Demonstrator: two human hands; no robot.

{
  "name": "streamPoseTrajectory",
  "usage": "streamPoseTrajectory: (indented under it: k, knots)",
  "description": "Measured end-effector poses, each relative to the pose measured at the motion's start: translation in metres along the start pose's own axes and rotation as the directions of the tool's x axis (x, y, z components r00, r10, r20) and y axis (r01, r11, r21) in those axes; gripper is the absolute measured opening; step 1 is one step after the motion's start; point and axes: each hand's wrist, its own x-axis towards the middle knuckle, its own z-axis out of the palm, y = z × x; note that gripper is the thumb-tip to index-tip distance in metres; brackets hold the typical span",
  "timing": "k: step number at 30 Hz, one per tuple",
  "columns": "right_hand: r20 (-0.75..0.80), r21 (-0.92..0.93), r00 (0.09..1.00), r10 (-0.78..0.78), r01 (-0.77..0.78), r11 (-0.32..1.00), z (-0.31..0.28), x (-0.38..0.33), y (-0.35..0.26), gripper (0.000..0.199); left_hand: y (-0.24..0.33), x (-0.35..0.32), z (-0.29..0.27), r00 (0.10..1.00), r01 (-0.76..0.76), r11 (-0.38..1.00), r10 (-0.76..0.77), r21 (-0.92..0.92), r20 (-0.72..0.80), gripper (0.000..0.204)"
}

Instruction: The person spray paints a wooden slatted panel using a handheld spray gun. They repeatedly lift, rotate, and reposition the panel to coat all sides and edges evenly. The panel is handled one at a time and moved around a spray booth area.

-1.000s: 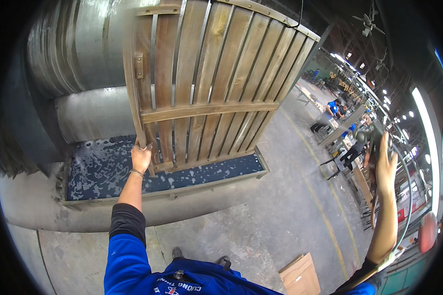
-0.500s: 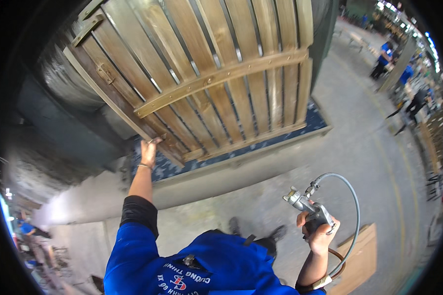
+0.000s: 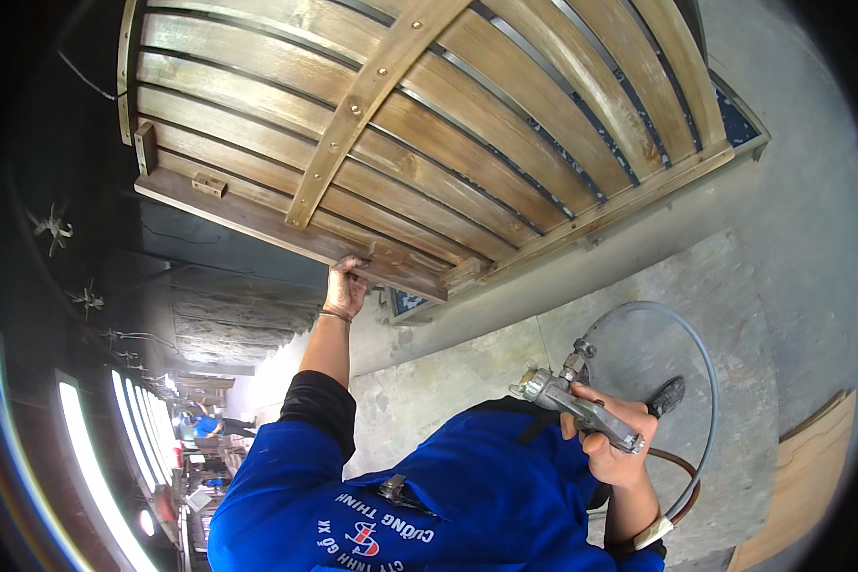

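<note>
A large slatted wooden panel [image 3: 356,107] with a curved cross rail fills the top of the view, tilted above a shallow tray. My left hand [image 3: 346,289] is closed around the panel's near lower edge rail, the thumb and fingers partly hidden by the wood. In my right hand [image 3: 622,437] is a metal spray gun [image 3: 564,402], gripped by its handle in front of my body. Its nozzle points left, beneath the panel and apart from it. A grey hose [image 3: 707,362] loops from the gun's fitting down past my right wrist.
Under the panel lies a metal tray [image 3: 758,138] with a blue speckled bottom. A plywood sheet [image 3: 810,477] rests on the floor at lower right. Dark booth walls stand at left, with bright tube lights [image 3: 105,467]. A person in blue [image 3: 206,426] is far off there.
The panel has turned, its slats now running more sideways, with my left hand still on its edge. My view has swung left. The spray gun stays in my right hand.
</note>
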Motion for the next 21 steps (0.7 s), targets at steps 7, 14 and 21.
streamPoseTrajectory:
  k: [7, 14, 21]
  knots:
    - [-0.026, 0.045, 0.999, -0.047, 0.048, 0.998, -0.004, 0.018, 0.008, 0.070, 0.005, 0.000, 0.014, 0.996, 0.038, 0.999, -0.037, 0.013, -0.083, 0.010]
    - [0.080, 0.060, 0.995, -0.062, 0.057, 0.997, 0.007, 0.023, 0.034, 0.058, 0.004, -0.010, 0.027, 0.998, 0.061, 0.997, -0.061, 0.037, -0.016, 0.013]
    - [-0.131, 0.049, 0.987, -0.098, 0.105, 0.993, -0.010, 0.024, 0.022, 0.073, 0.007, -0.014, 0.037, 0.997, 0.062, 0.997, -0.060, 0.042, -0.049, 0.007]
